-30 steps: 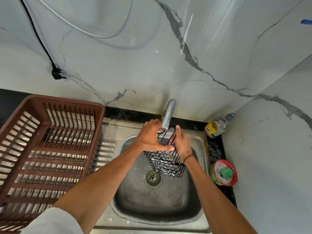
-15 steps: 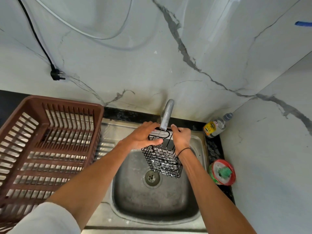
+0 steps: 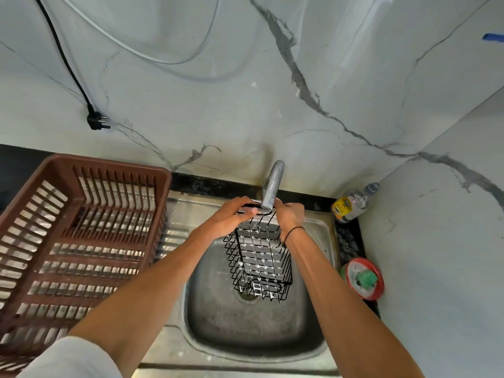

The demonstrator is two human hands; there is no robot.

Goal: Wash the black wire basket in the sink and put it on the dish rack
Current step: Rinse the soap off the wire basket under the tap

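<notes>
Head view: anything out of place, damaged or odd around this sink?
Mostly ordinary. One oddity: a black plug dangles unplugged against the wall above the dish rack. Both hands, left hand and right hand, hold the black wire basket under the tap; no damage visible.

dish rack (image 3: 68, 241) cut off left, bottle (image 3: 351, 204) label unreadable

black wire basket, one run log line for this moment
stage: rinsing | black wire basket: under tap, over sink | hands: both on rim | dish rack: empty
</notes>
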